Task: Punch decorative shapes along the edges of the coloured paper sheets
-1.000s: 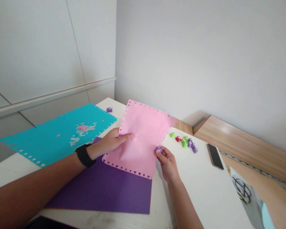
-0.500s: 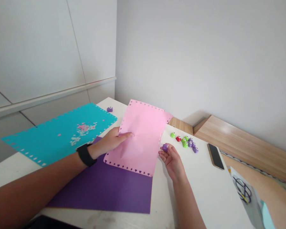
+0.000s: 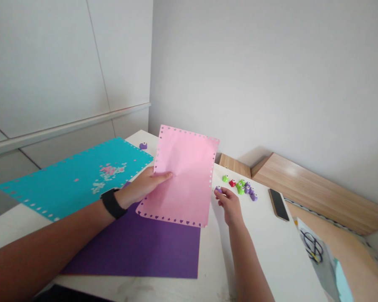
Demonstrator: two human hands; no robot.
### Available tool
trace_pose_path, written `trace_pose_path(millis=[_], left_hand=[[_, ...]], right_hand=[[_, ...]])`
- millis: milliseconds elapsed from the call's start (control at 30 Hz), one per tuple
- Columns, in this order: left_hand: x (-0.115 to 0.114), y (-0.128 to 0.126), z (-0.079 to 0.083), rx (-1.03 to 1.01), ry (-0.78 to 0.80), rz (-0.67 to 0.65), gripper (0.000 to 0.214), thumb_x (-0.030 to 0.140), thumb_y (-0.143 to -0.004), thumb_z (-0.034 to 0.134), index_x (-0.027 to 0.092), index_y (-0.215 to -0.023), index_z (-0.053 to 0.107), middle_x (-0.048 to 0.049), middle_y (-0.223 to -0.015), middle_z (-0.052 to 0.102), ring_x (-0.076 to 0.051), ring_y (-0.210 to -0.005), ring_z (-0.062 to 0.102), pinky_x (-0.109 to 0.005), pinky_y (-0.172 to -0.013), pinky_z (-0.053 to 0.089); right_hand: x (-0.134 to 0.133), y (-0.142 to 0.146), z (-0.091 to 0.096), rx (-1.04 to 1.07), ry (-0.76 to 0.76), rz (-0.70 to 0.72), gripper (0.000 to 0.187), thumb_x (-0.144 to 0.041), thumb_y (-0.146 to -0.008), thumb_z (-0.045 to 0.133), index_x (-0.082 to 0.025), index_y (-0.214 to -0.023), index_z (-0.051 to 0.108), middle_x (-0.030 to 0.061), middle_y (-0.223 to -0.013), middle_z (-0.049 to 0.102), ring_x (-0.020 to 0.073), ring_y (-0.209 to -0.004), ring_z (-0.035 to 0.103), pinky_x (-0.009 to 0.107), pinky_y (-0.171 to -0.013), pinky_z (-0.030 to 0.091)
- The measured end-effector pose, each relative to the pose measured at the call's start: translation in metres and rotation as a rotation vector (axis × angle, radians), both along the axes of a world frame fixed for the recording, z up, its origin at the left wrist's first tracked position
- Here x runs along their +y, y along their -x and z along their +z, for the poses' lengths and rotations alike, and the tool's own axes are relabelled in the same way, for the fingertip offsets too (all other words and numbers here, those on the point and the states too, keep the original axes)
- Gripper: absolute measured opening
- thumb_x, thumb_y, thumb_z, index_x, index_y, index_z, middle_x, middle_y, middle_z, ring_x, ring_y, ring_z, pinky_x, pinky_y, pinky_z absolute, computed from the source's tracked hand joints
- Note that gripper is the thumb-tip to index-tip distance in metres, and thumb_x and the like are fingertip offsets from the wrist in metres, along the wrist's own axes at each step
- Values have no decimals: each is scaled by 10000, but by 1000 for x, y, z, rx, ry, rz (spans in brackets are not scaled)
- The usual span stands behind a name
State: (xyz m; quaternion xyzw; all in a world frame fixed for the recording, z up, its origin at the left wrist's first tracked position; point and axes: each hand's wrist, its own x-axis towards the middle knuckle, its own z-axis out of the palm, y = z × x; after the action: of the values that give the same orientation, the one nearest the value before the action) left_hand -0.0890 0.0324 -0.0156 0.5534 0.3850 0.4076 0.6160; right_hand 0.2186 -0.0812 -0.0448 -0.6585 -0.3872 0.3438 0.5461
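The hole-bordered pink paper stood tilted over the purple sheet, gripped in the left hand, whose pressure might have creased it. Near its edge, the right hand pinched a purple craft punch, which too light a hold could have dropped.

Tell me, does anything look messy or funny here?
Yes: pink and pale paper bits lie scattered on the blue sheet, like a little spill. One purple punch sits alone, away from the punch cluster.
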Motion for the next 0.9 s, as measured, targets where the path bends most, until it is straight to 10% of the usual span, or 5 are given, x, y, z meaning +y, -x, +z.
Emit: trace_pose_path(millis=[533, 733, 900], left_hand=[[28, 5, 7, -369, 222, 279, 379, 201, -741, 836, 167, -1102, 728, -106, -1105, 784, -266, -1016, 748, -334, -844, 639], [27, 6, 2, -365, 203, 253, 398, 244, -739, 850, 154, -1107, 728, -119, -1123, 777, -274, -1022, 746, -333, -837, 639], [26, 5, 5, -350, 190, 247, 406, 253, -753, 835, 163, -1131, 718, -125, -1184, 755, -293, -1092, 719, -364, -879, 627]], right_hand=[[97, 85, -14, -605, 15, 209, 268, -384, -707, 820, -261, -940, 770, 16, -920, 748, 232, -898, 634, 327, -843, 470], [95, 41, 5, -695, 52, 81, 378, -455, -919, 551, -216, -1163, 712, 40, -1003, 761, 194, -751, 646, 301, -736, 501], [81, -27, 21, -872, 166, -151, 392, -299, -940, 475, -155, -1249, 668, 132, -1190, 705, 290, -1079, 616, 391, -976, 430]])
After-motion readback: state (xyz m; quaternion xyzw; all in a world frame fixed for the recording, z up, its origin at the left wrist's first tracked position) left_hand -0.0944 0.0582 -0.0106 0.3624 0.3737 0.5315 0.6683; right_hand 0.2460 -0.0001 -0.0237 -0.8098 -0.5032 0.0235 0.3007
